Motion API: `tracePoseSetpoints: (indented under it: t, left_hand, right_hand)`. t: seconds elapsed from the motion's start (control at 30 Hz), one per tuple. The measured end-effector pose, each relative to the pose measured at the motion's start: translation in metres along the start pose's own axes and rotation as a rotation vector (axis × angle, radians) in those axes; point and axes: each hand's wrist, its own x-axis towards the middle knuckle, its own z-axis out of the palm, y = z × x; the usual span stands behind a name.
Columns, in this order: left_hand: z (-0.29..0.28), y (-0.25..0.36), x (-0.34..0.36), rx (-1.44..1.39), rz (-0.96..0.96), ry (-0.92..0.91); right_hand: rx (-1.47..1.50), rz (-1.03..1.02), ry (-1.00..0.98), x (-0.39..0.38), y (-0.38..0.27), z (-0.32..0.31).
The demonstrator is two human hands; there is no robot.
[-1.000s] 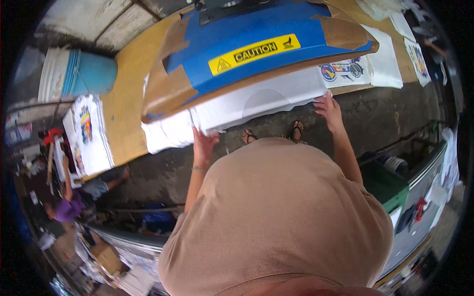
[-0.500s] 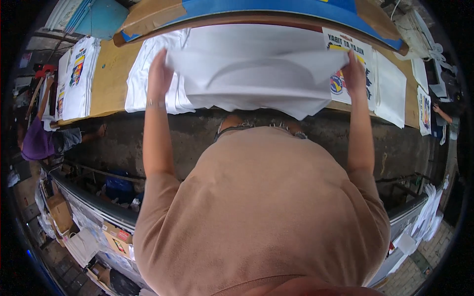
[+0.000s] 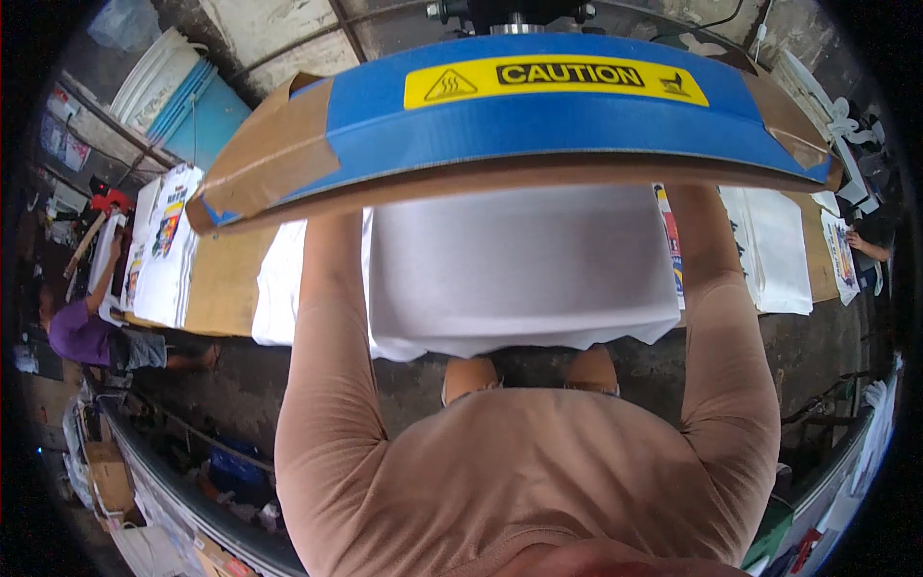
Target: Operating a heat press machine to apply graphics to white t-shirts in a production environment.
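A white cloth (image 3: 524,264), perhaps a shirt, lies spread smooth in front of me, its wavy near edge hanging down. Above its far part is the blue upper plate of a heat press (image 3: 577,125), with a yellow warning label and brown tape at its ends. My left forearm (image 3: 332,279) reaches along the cloth's left side and my right forearm (image 3: 707,240) along its right. Both hands are hidden beneath the plate, so their fingers and any hold on the cloth do not show.
Printed white cloths (image 3: 165,245) lie stacked at the left of the brown table (image 3: 223,279). More white cloth (image 3: 777,255) lies at the right. Nested buckets (image 3: 187,101) stand at the back left. A person in purple (image 3: 82,332) is far left; another person's hand (image 3: 870,248) is far right.
My hands have gone forward, out of sight under the press plate. The cloth, held up and stretched before, now lies flat. The view has tilted up, showing more of the press.
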Motion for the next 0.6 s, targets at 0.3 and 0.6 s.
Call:
tracePoseSetpoints:
  t: [0.3,0.6]
  left_hand:
    - [-0.037,-0.031,-0.062,0.058,-0.29,-0.099]
    - [0.029,0.014,-0.287,-0.154,-0.613,-0.102]
  right_hand:
    - [0.033,0.188,-0.084,-0.055,0.046,-0.017]
    - [0.155,0.416,-0.17,-0.21,0.054,-0.035]
